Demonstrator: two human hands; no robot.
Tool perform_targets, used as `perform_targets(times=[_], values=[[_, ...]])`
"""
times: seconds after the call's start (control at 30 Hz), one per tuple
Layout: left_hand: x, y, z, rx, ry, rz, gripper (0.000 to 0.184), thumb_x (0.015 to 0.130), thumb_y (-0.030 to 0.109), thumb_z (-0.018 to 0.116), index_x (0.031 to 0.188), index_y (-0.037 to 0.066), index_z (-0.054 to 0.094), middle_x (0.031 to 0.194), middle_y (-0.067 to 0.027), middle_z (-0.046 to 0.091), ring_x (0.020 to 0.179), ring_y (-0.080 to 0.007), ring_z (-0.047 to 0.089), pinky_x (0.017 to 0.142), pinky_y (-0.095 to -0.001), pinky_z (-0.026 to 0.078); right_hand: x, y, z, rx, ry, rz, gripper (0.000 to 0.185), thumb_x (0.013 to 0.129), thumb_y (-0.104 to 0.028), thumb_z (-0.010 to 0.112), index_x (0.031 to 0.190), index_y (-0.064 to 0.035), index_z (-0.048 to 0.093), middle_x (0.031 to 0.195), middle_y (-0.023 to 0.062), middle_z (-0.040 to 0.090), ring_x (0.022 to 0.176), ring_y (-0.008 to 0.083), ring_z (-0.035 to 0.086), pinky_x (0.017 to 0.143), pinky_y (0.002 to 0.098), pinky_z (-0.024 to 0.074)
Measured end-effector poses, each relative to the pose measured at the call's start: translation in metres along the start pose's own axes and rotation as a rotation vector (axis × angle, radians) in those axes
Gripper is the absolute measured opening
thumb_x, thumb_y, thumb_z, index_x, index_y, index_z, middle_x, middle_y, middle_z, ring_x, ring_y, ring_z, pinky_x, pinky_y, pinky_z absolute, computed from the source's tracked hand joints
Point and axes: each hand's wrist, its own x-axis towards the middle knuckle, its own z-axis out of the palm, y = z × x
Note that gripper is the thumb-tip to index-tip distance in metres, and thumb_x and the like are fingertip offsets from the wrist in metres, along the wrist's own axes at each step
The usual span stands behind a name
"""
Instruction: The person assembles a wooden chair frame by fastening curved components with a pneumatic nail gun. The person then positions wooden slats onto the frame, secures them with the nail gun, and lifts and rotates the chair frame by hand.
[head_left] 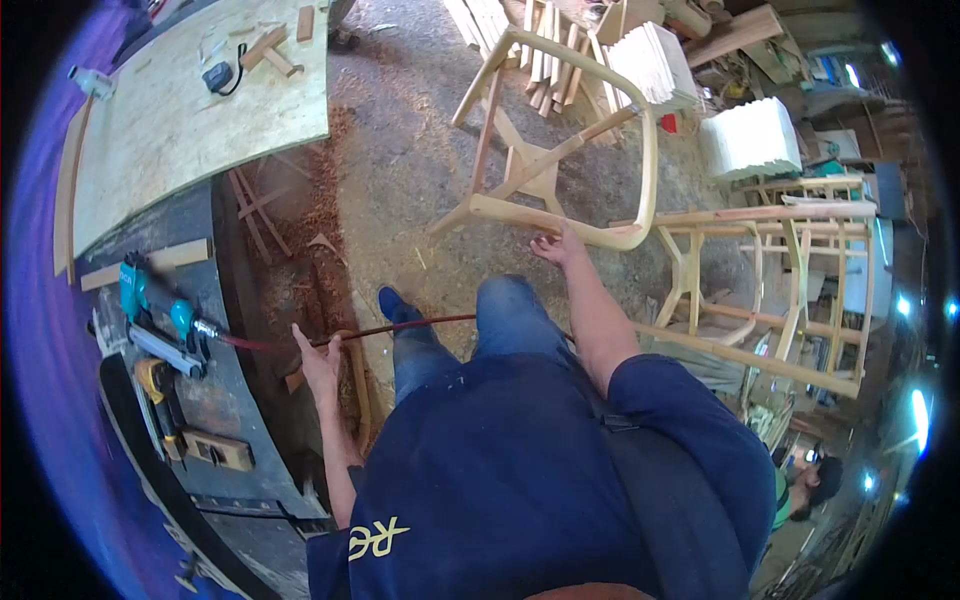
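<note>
A pale wooden chair frame (648, 160) with a rounded corner and angled legs is tilted in front of me over the floor. My right hand (558, 247) is at its near rail, palm up with loosely curled fingers apart; they do not wrap round the wood, and whether they touch it is unclear. On the left, my left hand (320, 365) has thumb and forefinger spread beside a red air hose (400, 326). The hose runs across my legs to a teal air nailer (135, 290) on the dark workbench (225, 400).
A yellow-and-black power tool (155, 385) and a wood block (220, 450) lie on the bench. A plywood sheet (200, 130) bears a tape measure (218, 76). More chair frames (790, 290) stand at right, near another person (805, 485). Wood slats (545, 50) and white stacks (750, 138) lie beyond.
</note>
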Motion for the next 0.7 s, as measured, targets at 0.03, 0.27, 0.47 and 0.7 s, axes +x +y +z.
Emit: perform_targets(times=[0.03,0.27,0.47,0.7], values=[[-0.001,0.014,0.003,0.011,0.024,-0.018,0.095,0.093,0.027,0.074,0.164,0.008,0.015,0.095,-0.0147,0.071,0.087,-0.0263,0.069,0.084,-0.0392,0.054,0.002,-0.004,0.010,-0.020,-0.003,0.010,0.065,0.099,-0.043,0.064,0.145,-0.0053,0.036,0.142,0.0238,0.040,0.133,0.0468,0.044,0.105,0.0704,0.0409],[0.006,0.009,0.020,-0.080,0.169,0.039,0.087,0.094,0.018,0.066,0.164,0.009,0.015,0.092,-0.0118,0.064,0.086,-0.0248,0.064,0.088,-0.0360,0.052,0.031,-0.035,0.011,0.082,-0.047,0.191,0.049,0.103,-0.028,0.057,0.144,-0.0075,0.041,0.145,0.0256,0.043,0.134,0.0492,0.044,0.108,0.0741,0.0360],[-0.010,0.044,0.031,-0.423,0.213,-0.114,0.076,0.098,0.009,0.058,0.164,0.013,0.020,0.109,-0.0083,0.062,0.091,-0.0213,0.066,0.079,-0.0355,0.055,-0.012,-0.027,-0.005,-0.085,-0.133,0.129,0.049,0.104,-0.028,0.056,0.143,-0.0041,0.039,0.149,0.0273,0.040,0.140,0.0518,0.038,0.110,0.0772,0.0317],[0.009,0.022,0.023,-0.270,0.250,-0.235,0.088,0.093,0.005,0.064,0.165,0.016,0.016,0.117,-0.0128,0.062,0.091,-0.0182,0.063,0.074,-0.0325,0.054,0.005,-0.017,0.000,0.005,-0.205,0.116,0.066,0.102,-0.035,0.061,0.150,-0.0039,0.029,0.152,0.0290,0.034,0.139,0.0584,0.036,0.109,0.0832,0.0231]])
